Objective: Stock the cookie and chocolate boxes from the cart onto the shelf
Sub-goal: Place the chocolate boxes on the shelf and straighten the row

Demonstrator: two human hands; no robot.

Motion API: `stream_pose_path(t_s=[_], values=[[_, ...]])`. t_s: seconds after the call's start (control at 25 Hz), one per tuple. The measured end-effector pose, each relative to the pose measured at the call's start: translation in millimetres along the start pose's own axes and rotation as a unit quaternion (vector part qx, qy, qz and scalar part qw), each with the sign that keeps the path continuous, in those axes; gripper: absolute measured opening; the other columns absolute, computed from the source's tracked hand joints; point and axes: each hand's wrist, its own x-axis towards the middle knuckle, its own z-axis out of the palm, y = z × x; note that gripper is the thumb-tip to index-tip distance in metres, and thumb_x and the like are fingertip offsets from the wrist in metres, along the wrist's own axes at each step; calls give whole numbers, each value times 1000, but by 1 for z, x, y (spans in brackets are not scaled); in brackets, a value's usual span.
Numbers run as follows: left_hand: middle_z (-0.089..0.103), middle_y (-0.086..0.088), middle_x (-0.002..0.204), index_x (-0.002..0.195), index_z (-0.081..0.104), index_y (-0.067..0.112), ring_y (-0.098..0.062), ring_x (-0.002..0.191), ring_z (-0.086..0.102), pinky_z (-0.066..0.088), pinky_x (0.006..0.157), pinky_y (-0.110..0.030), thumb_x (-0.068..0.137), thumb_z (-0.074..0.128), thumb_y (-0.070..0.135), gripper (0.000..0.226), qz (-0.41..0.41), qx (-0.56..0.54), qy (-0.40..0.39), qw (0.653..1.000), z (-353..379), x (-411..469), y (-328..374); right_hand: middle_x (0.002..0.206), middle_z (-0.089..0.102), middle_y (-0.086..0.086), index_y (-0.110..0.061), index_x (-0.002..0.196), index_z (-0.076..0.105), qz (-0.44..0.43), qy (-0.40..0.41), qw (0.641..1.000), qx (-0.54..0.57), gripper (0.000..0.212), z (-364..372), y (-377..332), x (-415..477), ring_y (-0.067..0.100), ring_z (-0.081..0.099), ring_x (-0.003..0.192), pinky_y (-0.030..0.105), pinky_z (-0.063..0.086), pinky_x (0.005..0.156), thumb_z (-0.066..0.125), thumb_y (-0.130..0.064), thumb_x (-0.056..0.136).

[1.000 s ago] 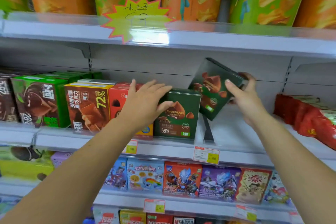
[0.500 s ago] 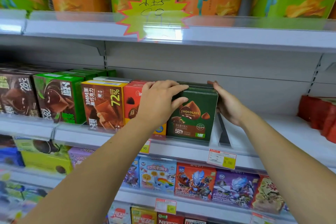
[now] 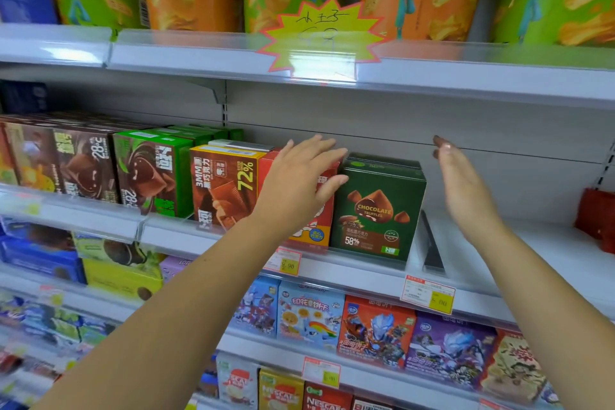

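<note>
A dark green chocolate truffles box point(image 3: 377, 210) stands upright at the front of the middle shelf point(image 3: 366, 268), with a second like box right behind it. My left hand point(image 3: 299, 183) is open, fingers spread, its thumb at the green box's upper left corner and its palm over the red box point(image 3: 327, 210) beside it. My right hand point(image 3: 461, 186) is open and held edge-on to the right of the green boxes, apart from them. Neither hand holds anything. The cart is out of view.
Left of the red box stand a yellow 72% chocolate box point(image 3: 226, 186) and green and brown boxes point(image 3: 149, 170). A black divider point(image 3: 431, 243) lies right of the green box, then bare white shelf up to red packs point(image 3: 597, 216). Chip canisters fill the top shelf; cookie boxes the lower ones.
My right hand carried a green box in, set it behind the front green box, and let go. Both hands have since opened and drawn back from the boxes.
</note>
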Motion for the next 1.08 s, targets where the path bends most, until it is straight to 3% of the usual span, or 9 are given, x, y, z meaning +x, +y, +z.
stream_pose_path(t_s=[0.12,0.2,0.28,0.36,0.44,0.56,0.64,0.96,1.08], values=[[55,3,138,131,57,22,-14,134,42,24,114,-34,95,51,36,39,-19,-24,47,998,-18,-31,-13,132,51,2,-18,129,57,-172,100,980,-27,43,3,-18,-48,11,42,125,11,26,99,30,-37,100],[60,2,132,125,62,21,-14,128,49,32,110,-32,93,50,36,37,-19,-25,43,999,-32,-59,-26,122,55,8,-8,115,64,-257,138,956,-23,40,23,-29,-76,18,46,119,12,28,101,34,-29,98],[63,0,127,120,66,18,-16,122,53,35,107,-29,92,49,35,37,-14,-17,12,1000,-47,-92,-50,114,57,10,-4,105,66,-293,121,948,-5,35,57,-46,-100,18,47,113,20,31,101,38,-24,98],[63,0,127,120,66,18,-17,121,54,33,106,-24,92,47,37,39,-38,-12,-27,999,-66,-129,-81,110,57,4,-8,101,66,-299,61,952,25,31,102,-68,-127,14,47,109,22,33,99,40,-24,96],[61,1,131,123,65,20,-17,122,54,40,104,-30,94,49,37,37,-79,0,-47,996,-92,-168,-115,107,55,-3,-14,100,65,-290,-18,955,54,29,151,-92,-153,7,48,107,13,31,96,40,-27,96],[55,2,139,127,61,22,-18,126,51,43,101,-33,95,55,32,35,-145,11,-59,988,-146,-235,-174,110,49,-22,-27,102,60,-211,-135,964,90,15,238,-135,-197,-10,45,108,3,31,91,45,-29,100],[51,5,142,130,58,25,-15,129,47,41,104,-32,96,53,34,36,-182,18,-68,981,-185,-276,-215,109,47,-21,-32,101,57,-162,-190,961,120,15,296,-164,-227,-6,49,104,2,34,86,48,-20,100],[46,10,145,130,56,31,-10,132,43,37,106,-27,96,53,36,35,-314,76,-82,943,-320,-441,-361,107,47,-13,-29,102,59,-131,-343,921,135,12,507,-278,-347,9,53,102,22,40,89,48,-22,100],[45,9,145,132,56,28,-10,133,42,32,107,-23,96,53,35,37,-373,84,-92,919,-354,-499,-410,106,48,-9,-26,103,61,-144,-381,903,139,13,585,-310,-379,1,52,98,25,40,92,50,-21,99]])
